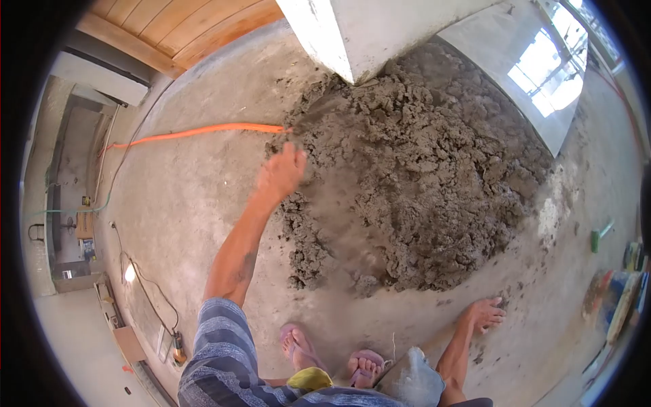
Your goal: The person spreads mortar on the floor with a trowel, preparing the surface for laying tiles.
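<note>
A wide heap of wet grey mortar (434, 176) lies on the concrete floor. At its left edge is my left hand (281, 169), closed and somewhat blurred, just below the end of an orange hose (203, 130). What its fingers hold, if anything, cannot be made out. A hazy, smeared strip crosses the heap to the right of this hand. My right hand (487, 314) is low on the right, beyond the heap's lower edge, with its fingers apart and nothing visible in them.
A pale panel corner (380, 34) juts over the heap's top. A shiny sheet (529, 68) lies at upper right. Feet in sandals (298, 346) stand below the heap. A lit bulb (130, 273) and cables are at left; a green-handled tool (595, 241) is at right.
</note>
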`<state>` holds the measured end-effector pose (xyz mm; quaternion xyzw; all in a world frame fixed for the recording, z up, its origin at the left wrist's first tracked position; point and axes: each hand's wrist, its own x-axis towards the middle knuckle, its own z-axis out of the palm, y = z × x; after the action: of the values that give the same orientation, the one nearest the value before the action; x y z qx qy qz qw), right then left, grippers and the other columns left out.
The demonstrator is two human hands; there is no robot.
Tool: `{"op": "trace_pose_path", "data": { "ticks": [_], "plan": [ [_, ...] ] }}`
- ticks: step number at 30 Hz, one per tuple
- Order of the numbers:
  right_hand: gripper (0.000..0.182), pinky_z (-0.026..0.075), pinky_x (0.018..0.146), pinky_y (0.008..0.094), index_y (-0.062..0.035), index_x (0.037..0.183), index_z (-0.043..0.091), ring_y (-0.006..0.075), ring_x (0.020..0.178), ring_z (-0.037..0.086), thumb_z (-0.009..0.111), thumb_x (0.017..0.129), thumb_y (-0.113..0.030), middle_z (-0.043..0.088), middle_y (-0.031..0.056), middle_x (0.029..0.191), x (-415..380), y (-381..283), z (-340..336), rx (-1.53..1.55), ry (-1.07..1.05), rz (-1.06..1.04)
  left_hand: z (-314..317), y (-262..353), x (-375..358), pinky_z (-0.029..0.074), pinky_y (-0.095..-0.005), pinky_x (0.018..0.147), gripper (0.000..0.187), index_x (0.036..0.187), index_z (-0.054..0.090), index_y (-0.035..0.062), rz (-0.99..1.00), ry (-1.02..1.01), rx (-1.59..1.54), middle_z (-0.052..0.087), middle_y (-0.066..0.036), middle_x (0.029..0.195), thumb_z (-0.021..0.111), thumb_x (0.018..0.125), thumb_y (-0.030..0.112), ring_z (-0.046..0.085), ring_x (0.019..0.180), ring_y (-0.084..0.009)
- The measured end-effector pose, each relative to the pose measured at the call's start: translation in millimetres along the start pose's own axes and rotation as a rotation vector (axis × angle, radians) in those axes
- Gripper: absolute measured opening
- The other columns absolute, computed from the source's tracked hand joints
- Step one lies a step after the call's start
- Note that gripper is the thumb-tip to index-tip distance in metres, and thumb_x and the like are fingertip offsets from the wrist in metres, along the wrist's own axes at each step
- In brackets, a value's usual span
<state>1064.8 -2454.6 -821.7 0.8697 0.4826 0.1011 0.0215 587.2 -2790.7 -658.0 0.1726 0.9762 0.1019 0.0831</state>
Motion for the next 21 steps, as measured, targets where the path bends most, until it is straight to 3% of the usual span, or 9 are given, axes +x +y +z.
{"op": "trace_pose_path", "data": {
  "ticks": [2, 8, 14, 21],
  "plan": [
    [0.069, 0.029, 0.099, 0.0586, -0.0099, 0.143, 0.032, 0.0246, 0.138, 0.028, 0.027, 0.095, -0.058, 0.030, 0.0099, 0.150, -2.3, -7.0, 1.0, 0.002, 0.007, 0.000, -3.8, 13.3, -16.2, 0.050, -0.0535, 0.070, 0.033, 0.098, 0.045, 0.0030, 0.076, -0.067, 0.028, 0.063, -0.027, 0.085, 0.043, 0.094, 0.036, 0.061, 0.078, -0.0464],
    [0.069, 0.028, 0.100, 0.0589, -0.0100, 0.144, 0.031, 0.0252, 0.139, 0.027, 0.025, 0.095, -0.058, 0.028, 0.0100, 0.151, 7.7, 2.4, 10.2, 0.015, -0.006, -0.003, 21.0, -24.0, 21.2, 0.050, -0.0536, 0.070, 0.032, 0.099, 0.046, 0.0033, 0.127, 0.030, 0.142, 0.063, -0.026, 0.083, 0.044, 0.094, 0.035, 0.062, 0.078, -0.0451],
    [0.070, 0.028, 0.101, 0.0590, -0.0098, 0.145, 0.030, 0.0233, 0.140, 0.025, 0.024, 0.095, -0.059, 0.027, 0.0087, 0.152, 4.7, -0.2, 7.9, 0.017, -0.027, 0.010, 11.8, -26.2, 42.3, 0.045, -0.0534, 0.087, 0.041, 0.115, 0.047, 0.0041, 0.002, -0.016, 0.128, 0.061, -0.029, 0.101, 0.042, 0.093, 0.038, 0.058, 0.098, -0.0464],
    [0.069, 0.026, 0.101, 0.0607, -0.0096, 0.145, 0.028, 0.0234, 0.141, 0.022, 0.025, 0.096, -0.058, 0.025, 0.0079, 0.153, -0.1, -1.4, -0.2, 0.061, -0.046, -0.005, 0.4, -30.2, 63.5, 0.042, -0.0529, 0.093, 0.049, 0.124, 0.047, 0.0049, -0.073, -0.087, 0.089, 0.056, -0.030, 0.114, 0.040, 0.093, 0.042, 0.054, 0.108, -0.0468]
  ]
}}
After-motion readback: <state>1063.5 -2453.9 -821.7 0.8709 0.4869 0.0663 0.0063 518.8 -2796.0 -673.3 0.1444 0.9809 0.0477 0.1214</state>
